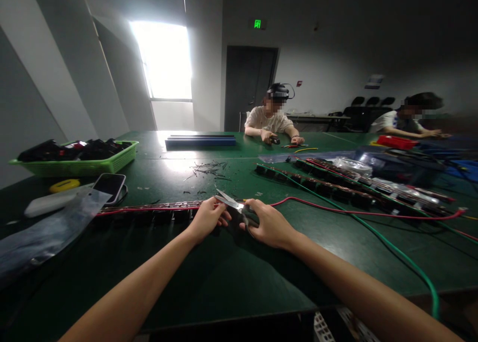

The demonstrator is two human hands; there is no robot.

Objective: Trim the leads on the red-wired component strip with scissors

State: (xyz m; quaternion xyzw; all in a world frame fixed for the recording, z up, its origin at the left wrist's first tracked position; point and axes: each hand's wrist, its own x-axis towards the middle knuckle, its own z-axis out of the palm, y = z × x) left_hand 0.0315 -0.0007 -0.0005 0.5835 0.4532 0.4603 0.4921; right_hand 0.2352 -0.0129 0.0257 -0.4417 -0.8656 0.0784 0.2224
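Note:
My right hand (269, 223) is closed round the dark handles of a pair of scissors (228, 199). Their blades are parted and point left, toward the fingertips of my left hand (209, 216). That hand's fingers are pinched together at the right end of a long black strip (160, 213) lying on the table; what is between them is hidden. A red wire (129, 210) runs along the strip. Beyond my right hand a red wire (317, 202) continues across the table to the right.
Thin dark offcuts (211, 169) lie ahead on the green table (224, 277). At left are a green basket (82, 167) of black parts, a phone (109, 187) and a plastic bag (56, 230). More wired strips (324, 185) and a green cable (396, 250) lie right. Two people sit opposite.

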